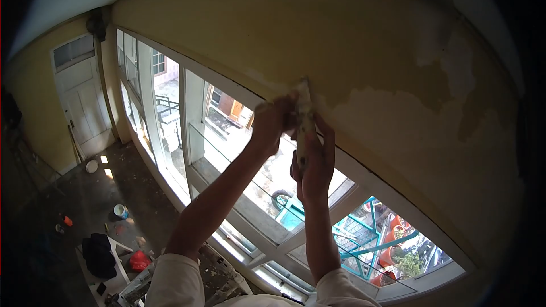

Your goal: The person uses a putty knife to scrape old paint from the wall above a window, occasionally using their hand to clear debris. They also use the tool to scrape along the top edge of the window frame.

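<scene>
One scraper (306, 117) held up: grips the handle (303, 150) with the right hand (317, 166), wrapped closed around it, blade (305, 86) directed upward. Has this tool in front of the yellowish wall (364, 45), just above the window frame (227, 82); cannot tell of any contact between blade and wall. Has the left hand (269, 125) just beside the blade, curled and blurred; cannot tell of anything held there. Faces a large pale patch (392, 113) at right. Looks down, at lower left, on a tub (120, 212) on the dark floor (145, 179).
</scene>
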Available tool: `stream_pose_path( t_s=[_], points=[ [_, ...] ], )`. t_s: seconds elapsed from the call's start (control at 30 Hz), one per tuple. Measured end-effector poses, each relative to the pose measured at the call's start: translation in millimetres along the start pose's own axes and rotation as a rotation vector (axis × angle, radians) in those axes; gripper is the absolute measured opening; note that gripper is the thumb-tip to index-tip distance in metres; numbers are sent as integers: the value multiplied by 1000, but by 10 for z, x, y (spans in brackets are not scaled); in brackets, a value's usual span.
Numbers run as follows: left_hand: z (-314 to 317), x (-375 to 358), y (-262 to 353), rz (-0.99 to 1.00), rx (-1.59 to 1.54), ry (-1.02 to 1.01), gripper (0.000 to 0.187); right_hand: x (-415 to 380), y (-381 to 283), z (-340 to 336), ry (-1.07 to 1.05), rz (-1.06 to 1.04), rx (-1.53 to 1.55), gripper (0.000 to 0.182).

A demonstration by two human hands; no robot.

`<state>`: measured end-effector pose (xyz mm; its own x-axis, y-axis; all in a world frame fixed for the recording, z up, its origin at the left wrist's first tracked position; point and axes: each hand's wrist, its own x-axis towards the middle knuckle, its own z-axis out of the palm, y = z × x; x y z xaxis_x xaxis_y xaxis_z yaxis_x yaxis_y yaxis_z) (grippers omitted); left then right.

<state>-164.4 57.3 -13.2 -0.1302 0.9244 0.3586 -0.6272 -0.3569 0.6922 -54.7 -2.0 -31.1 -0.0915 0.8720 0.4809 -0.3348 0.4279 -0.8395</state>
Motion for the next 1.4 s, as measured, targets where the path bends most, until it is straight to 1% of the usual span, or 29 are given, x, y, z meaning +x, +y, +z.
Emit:
stream_pose_path(
  t_s=[0.07, 0.13, 0.2, 0.23, 0.27, 0.33, 0.4, 0.43, 0.5, 0.57, 0.6, 0.63, 0.67, 0.73, 0.8, 0.87, 0.93, 0.97, 1.0, 1.07, 1.1, 1.13, 1.2, 1.23, 1.27, 1.3, 1.33, 1.37, 1.4],
  points=[
    [-40, 24, 9, 36, -43, -33, 21, 99, -35, 101, -12, -57, -12, 36],
    [-98, -13, 22, -11, -9, -119, 22, 8, -16, 92, 2, -43, -65, 36],
    [-118, 31, 27, 3, -13, -98, 22, -69, 72, 61, 45, -77, -33, 35],
    [-126, 42, 9, 5, -14, -75, 23, 5, 102, 58, 9, -120, -40, 35],
    [-128, 56, -13, 2, -15, -53, 23, 59, 108, 63, 8, -114, -37, 35],
    [-105, 118, 70, 26, -32, -18, 23, 160, -75, 200, -48, -21, -13, 36],
    [-149, 128, 137, -8, 19, -122, 26, 129, -55, 237, -26, -45, -8, 35],
    [-77, -25, 116, -22, 78, -64, 26, 43, 42, 150, -12, -59, -17, 35],
    [6, -105, 22, -91, -4, 30, 25, -64, 121, 88, 41, -82, -40, 35],
    [-42, -61, 31, -118, -5, 78, 25, 17, 83, 104, 5, -37, -19, 36],
    [-157, 77, 38, -66, -9, -13, 25, 72, 32, 128, -22, 4, -5, 36],
    [-181, 121, 114, -14, -16, -108, 25, 141, -6, 164, -51, -13, -15, 36],
    [-191, 136, 165, -28, -95, -218, 23, 124, -6, 172, -44, -19, -20, 36],
    [-194, 54, 94, -38, 9, -109, 22, 90, 7, 195, -13, -44, -67, 35],
    [-83, -122, 26, -91, -32, 14, 22, 73, 23, 175, -10, -37, -64, 34],
    [-170, -35, 8, -76, -59, 38, 23, 22, 60, 151, 7, 5, -45, 34],
    [-348, 165, 110, -10, 4, -134, 24, 132, 34, 255, -16, 10, -64, 33],
    [-376, 224, 145, -44, -92, -232, 22, 176, 44, 301, -30, -18, -90, 33],
    [-331, 176, 165, -40, -98, -236, 22, 216, 44, 327, -49, -49, -120, 33],
    [-211, -22, 182, -67, -36, -76, 21, 134, 71, 289, -57, -8, -65, 34],
    [-141, -9, 138, -74, -88, 68, 21, 139, 125, 276, -39, -32, -76, 34],
    [-233, 52, 104, -71, -85, 74, 21, 117, 137, 285, -18, -52, -84, 34],
    [-388, 237, 143, 44, -116, -27, 20, 217, 63, 371, -57, -17, -102, 34],
    [-417, 286, 216, -17, -115, -18, 19, 265, 24, 430, -96, 27, -123, 39],
    [-413, 275, 218, -16, -117, -23, 19, 295, 4, 474, -139, 63, -147, 43],
    [-414, 242, 188, 50, 0, -14, 19, 299, 105, 462, -75, 3, -218, 43],
    [-433, 203, 141, 117, 118, -3, 19, 242, 174, 402, -77, -2, -222, 43],
    [-495, 201, 22, 9, -63, -48, 20, 160, 240, 344, -56, -40, -158, 39],
    [-275, -3, 160, -26, -142, 46, 21, 123, 253, 339, -38, -75, -92, 35]
  ],
)
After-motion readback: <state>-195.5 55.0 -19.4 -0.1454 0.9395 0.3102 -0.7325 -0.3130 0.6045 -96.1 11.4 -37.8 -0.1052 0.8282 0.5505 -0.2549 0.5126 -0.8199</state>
